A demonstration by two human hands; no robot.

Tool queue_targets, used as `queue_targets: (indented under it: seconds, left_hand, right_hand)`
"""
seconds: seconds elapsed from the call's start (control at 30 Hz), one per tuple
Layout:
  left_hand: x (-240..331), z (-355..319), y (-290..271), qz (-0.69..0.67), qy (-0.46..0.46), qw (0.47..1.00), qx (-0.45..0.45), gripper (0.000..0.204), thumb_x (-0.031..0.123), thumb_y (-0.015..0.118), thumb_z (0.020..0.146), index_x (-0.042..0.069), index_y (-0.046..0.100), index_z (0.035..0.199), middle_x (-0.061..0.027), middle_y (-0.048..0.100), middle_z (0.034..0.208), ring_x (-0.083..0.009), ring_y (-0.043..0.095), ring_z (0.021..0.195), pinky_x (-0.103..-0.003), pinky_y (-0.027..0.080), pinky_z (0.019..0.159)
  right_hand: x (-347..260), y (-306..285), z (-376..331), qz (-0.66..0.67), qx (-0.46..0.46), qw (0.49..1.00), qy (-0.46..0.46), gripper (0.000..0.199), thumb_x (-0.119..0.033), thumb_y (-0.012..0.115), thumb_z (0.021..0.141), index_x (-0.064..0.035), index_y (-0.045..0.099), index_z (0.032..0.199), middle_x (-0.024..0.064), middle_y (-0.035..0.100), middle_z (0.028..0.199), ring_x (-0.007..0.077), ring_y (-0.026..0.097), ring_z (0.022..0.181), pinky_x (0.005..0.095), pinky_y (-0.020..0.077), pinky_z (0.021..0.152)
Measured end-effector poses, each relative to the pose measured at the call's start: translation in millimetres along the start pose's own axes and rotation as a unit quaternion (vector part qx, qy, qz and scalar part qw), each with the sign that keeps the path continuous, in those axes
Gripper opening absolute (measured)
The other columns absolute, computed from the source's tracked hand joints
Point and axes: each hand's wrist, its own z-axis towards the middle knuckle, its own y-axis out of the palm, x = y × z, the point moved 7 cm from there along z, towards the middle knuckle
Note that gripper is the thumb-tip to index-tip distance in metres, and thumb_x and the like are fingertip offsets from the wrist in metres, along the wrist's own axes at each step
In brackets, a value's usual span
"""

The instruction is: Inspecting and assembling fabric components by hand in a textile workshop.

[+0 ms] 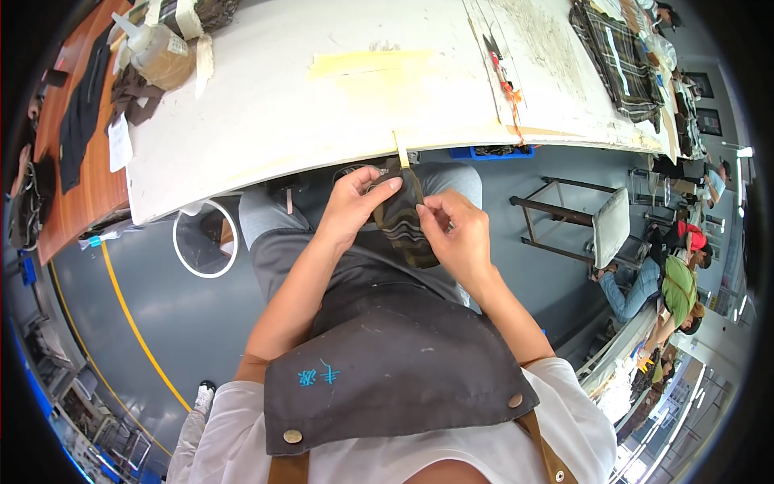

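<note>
Over my lap, just below the table's near edge, hangs a dark olive-brown fabric piece [403,224] with wavy pale stripes. My left hand [355,203] is closed on its upper left part, thumb lying over the cloth. My right hand [458,232] pinches the right edge a little lower, between thumb and fingers. From the top of the cloth a narrow pale yellow strip [402,150] runs up across the table edge. I cannot tell whether the strip is joined to the cloth. The cloth's lower end rests against my dark apron [387,347].
The white worktable [306,113] carries a nozzle bottle [165,58], red-handled snips [500,68] and folded plaid cloth [617,68]. A blue bin [492,152] sits under its edge. A white-rimmed basket [206,239] stands left; a stool [610,228] stands right. Several people sit farther right.
</note>
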Motion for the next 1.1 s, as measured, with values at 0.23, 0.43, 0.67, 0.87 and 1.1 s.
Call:
queue_targets:
  seconds: [0.23, 0.43, 0.67, 0.87, 1.1]
  left_hand:
    - [26, -5, -1, 0.221, 0.281, 0.907, 0.222, 0.027, 0.013, 0.066, 0.080, 0.000, 0.051, 0.062, 0.0041, 0.045, 0.052, -0.0023, 0.032, 0.050, -0.021, 0.029, 0.043]
    - [4, 13, -1, -0.044, 0.162, 0.972, 0.162, 0.032, 0.012, 0.062, 0.081, 0.001, 0.047, 0.055, 0.0052, 0.041, 0.049, -0.0019, 0.033, 0.046, -0.023, 0.028, 0.040]
    - [31, 0, -8, 0.304, 0.114, 0.932, 0.160, 0.025, 0.019, 0.064, 0.081, 0.000, 0.060, 0.066, 0.0017, 0.049, 0.052, -0.0057, 0.041, 0.048, -0.023, 0.033, 0.046]
    - [73, -57, 19, 0.489, 0.443, 0.717, 0.224, 0.016, 0.006, 0.071, 0.067, 0.003, 0.062, 0.081, -0.0072, 0.056, 0.078, -0.0251, 0.054, 0.074, -0.035, 0.042, 0.062]
    - [55, -46, 35, 0.345, 0.319, 0.877, 0.100, 0.019, 0.000, 0.069, 0.071, 0.000, 0.063, 0.088, -0.0072, 0.060, 0.076, -0.0137, 0.059, 0.065, -0.023, 0.047, 0.058]
  right_hand:
    - [-6, 4, 4, 0.002, 0.016, 1.000, -0.016, 0.008, -0.003, 0.065, 0.076, 0.0011, 0.059, 0.077, 0.0084, 0.059, 0.067, 0.0154, 0.059, 0.054, 0.0251, 0.0471, 0.048]
    - [2, 4, 13, 0.079, -0.020, 0.995, 0.051, 0.008, -0.004, 0.064, 0.078, 0.0008, 0.058, 0.079, 0.0082, 0.061, 0.068, 0.0110, 0.059, 0.054, 0.0236, 0.0464, 0.048]
    - [14, 11, 22, 0.131, -0.071, 0.988, 0.052, 0.007, -0.002, 0.058, 0.082, 0.0038, 0.056, 0.084, 0.0069, 0.061, 0.069, 0.0086, 0.060, 0.058, 0.0221, 0.0474, 0.051]
    - [12, 10, 26, 0.234, -0.135, 0.959, 0.089, 0.005, 0.001, 0.054, 0.084, 0.0052, 0.056, 0.084, 0.0047, 0.061, 0.072, 0.0106, 0.063, 0.066, 0.0224, 0.0496, 0.056]
    - [14, 9, 28, 0.221, -0.178, 0.955, 0.091, 0.007, 0.001, 0.053, 0.084, 0.0049, 0.058, 0.087, 0.0067, 0.063, 0.077, 0.0122, 0.064, 0.068, 0.0214, 0.0495, 0.059]
